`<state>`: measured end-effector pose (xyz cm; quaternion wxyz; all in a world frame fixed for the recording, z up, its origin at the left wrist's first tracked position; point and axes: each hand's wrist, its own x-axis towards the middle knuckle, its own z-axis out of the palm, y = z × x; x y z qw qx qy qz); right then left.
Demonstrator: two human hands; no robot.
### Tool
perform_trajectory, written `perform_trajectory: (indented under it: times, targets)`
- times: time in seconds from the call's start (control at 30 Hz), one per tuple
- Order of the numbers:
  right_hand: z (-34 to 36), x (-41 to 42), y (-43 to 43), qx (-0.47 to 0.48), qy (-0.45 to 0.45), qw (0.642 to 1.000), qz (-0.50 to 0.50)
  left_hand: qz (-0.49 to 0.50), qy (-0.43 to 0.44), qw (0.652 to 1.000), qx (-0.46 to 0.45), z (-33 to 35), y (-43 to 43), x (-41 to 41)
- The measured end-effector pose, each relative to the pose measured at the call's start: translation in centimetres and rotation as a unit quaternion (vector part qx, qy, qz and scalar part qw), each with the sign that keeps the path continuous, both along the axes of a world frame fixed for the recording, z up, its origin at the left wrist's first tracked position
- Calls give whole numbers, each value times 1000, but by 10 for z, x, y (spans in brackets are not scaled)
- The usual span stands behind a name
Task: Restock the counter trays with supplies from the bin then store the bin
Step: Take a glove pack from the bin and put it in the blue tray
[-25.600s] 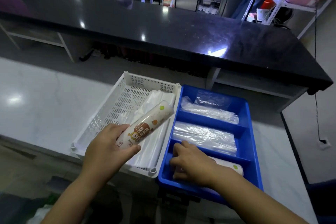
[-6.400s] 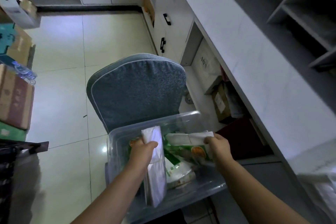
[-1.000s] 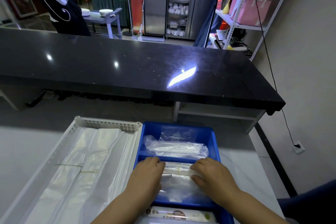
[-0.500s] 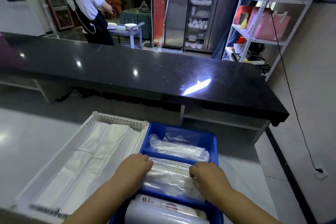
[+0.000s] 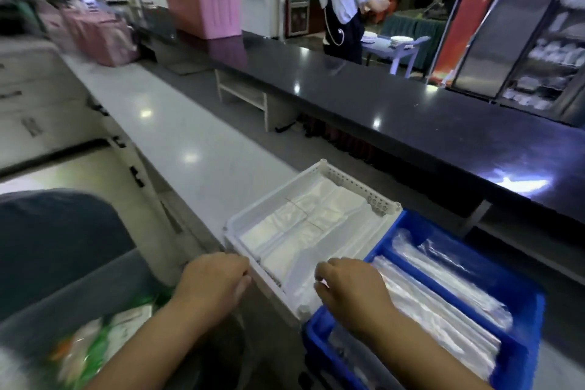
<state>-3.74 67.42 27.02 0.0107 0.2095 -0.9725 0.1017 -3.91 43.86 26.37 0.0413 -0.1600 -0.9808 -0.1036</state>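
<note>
My left hand (image 5: 215, 279) hangs loosely curled and empty at the near edge of the white tray (image 5: 384, 206). My right hand (image 5: 351, 288) hovers over the seam with the blue tray (image 5: 522, 291); whether it pinches plastic I cannot tell. The bin (image 5: 91, 339) sits low to the left, still stocked. The trays overhang the counter (image 5: 190, 136); a careless nudge could tip them. Leftward lies open room.

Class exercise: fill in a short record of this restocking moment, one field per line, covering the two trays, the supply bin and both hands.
white tray: holds flat white bag bundles
blue tray: divided, clear bags in compartments
supply bin: lower left, green-printed packs inside, blurred
left hand: empty, at white tray's near corner
right hand: empty, where the trays meet
</note>
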Motion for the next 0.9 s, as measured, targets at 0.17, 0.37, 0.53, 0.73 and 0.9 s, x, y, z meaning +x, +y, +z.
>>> perform_trajectory:
  times: [0.17, 0.37, 0.53, 0.73, 0.9]
  targets:
    - [-3, -12, -80, 29, 20, 997, 68, 128, -11, 991, 26, -12, -97, 19]
    - [-26, -22, -200, 4, 2, 995, 104, 212, -32, 976, 23, -35, -240, 30]
    - [-67, -28, -306, -15, -102, 992, 73, 247, -64, 967, 25, -66, -344, 42]
    - [-114, -24, -375, 19, -196, 979, 60, 286, -128, 949, 36, -103, -415, 70]
    - [-155, -42, -401, 37, -269, 962, 33, 316, -176, 932, 38, -127, -441, 83]
